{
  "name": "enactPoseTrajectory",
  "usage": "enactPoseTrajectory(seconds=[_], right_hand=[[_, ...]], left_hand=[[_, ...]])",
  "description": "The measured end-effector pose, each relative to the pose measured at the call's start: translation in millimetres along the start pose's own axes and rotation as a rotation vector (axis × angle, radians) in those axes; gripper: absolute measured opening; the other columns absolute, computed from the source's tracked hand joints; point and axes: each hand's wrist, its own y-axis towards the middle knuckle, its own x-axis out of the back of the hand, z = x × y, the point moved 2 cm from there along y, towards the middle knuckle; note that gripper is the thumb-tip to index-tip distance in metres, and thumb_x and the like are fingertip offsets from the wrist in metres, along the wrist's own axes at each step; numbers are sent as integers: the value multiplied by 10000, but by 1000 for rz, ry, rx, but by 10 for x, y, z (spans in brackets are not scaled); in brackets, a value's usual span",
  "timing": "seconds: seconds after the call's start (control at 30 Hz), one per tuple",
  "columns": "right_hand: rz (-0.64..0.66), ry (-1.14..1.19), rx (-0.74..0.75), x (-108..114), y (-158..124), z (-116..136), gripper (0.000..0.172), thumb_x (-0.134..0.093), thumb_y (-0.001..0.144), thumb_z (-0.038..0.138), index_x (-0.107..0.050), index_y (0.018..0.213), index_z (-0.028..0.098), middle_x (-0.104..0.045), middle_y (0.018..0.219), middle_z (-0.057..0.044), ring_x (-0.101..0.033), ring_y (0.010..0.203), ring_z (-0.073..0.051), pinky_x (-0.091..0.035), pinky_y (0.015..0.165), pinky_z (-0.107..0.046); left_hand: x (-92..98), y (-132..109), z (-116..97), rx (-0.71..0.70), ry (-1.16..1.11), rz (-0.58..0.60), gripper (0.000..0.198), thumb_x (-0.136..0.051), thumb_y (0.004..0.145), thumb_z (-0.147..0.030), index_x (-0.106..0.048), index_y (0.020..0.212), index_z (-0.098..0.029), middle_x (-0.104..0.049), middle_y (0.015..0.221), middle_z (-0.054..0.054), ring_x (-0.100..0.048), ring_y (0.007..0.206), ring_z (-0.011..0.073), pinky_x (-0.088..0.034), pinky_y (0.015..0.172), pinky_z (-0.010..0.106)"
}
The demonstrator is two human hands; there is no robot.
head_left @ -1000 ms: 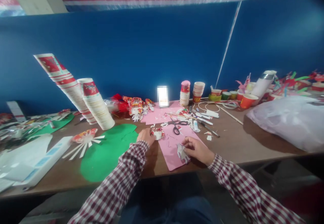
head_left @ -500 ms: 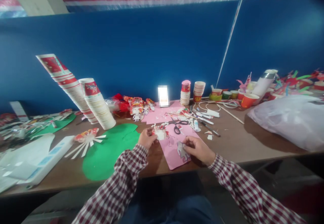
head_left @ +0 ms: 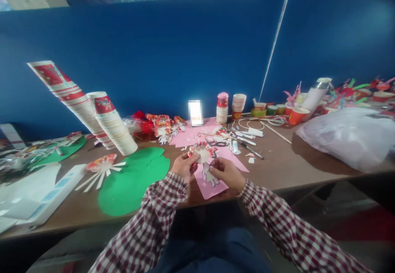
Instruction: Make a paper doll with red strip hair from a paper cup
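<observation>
My left hand pinches a red-and-white paper cutout by its left side. Its pale middle faces me and a red patterned border runs round the top. In my right hand the fingers close on the upper part of a white figure-shaped paper cutout, with two legs hanging down. The figure's top meets the lower edge of the red-and-white piece; whether they are joined I cannot tell. Both are above a pink paper sheet. Scissors lie just behind, partly hidden by the red-and-white piece.
Tall leaning stacks of paper cups stand at left, beside a green paper sheet and a cup cut into strips. Behind my hands lie several finished-looking cutouts and markers. A white plastic bag sits at right.
My right hand has moved left with the figure cutout, bringing it up against the red-and-white piece. My left hand has shifted slightly right, and the camera view has turned a little.
</observation>
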Motion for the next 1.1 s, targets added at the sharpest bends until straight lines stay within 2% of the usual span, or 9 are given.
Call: enactPoseTrajectory(seconds=[0.33, 0.57, 0.73, 1.1], right_hand=[[-10, 11, -9, -24, -23, 87, 282, -645, 631, 355, -483, 754, 160, -505, 630, 28, -465, 525, -79, -370, 432, -193], [-44, 47, -18, -28, -29, 115, 259, -648, 625, 319, -476, 740, 163, -506, 609, 36, -458, 510, -73, -382, 429, -189], [-37, 29, 1, -27, -17, 95, 266, -644, 628, 335, -476, 747, 167, -490, 571, 49, -450, 484, -70, -384, 425, -189], [-20, 1, 10, -39, -19, 114, 254, -623, 638, 347, -470, 746, 175, -478, 554, 51, -433, 459, -75, -368, 415, -199]], left_hand=[[-37, -31, 15, 7, 1, 23, 155, -655, 619, -83, -588, 758, -95, -617, 635, 23, -557, 520, 78, -445, 470, 173], [-18, 44, 92, 5, -56, 12, 121, -637, 641, -84, -568, 737, -110, -577, 524, -7, -568, 513, 100, -496, 539, 227], [-23, 14, 75, 52, 12, -46, 165, -674, 621, -143, -573, 750, -120, -596, 539, 0, -558, 466, 92, -467, 481, 206], [-46, -6, 51, 53, 26, -52, 134, -652, 635, -124, -581, 749, -131, -609, 543, -1, -559, 446, 91, -452, 455, 195]])
